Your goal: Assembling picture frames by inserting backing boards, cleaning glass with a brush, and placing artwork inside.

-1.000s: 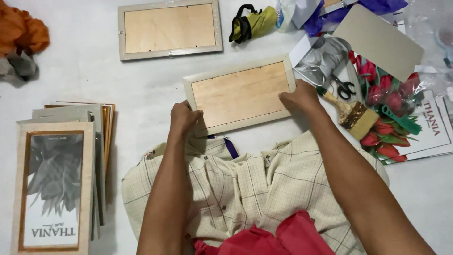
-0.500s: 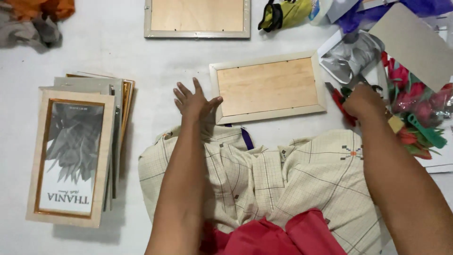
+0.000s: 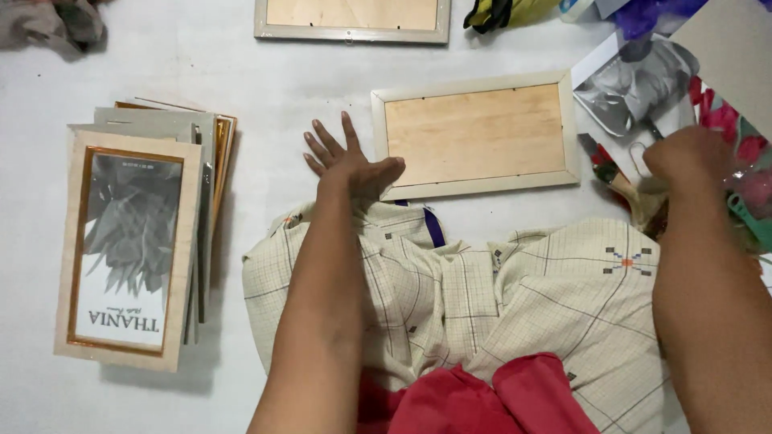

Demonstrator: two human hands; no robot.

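two back-up frames, one frame stack, one brush

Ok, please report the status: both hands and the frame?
Left hand open, flat beside pale wooden frame, back side up. Right hand closed among brush and clutter. Frame unobstructed.

A pale wooden picture frame is lying face down on the white floor, its plain plywood back showing. A paintbrush with a wooden handle is lying just beside its right edge.
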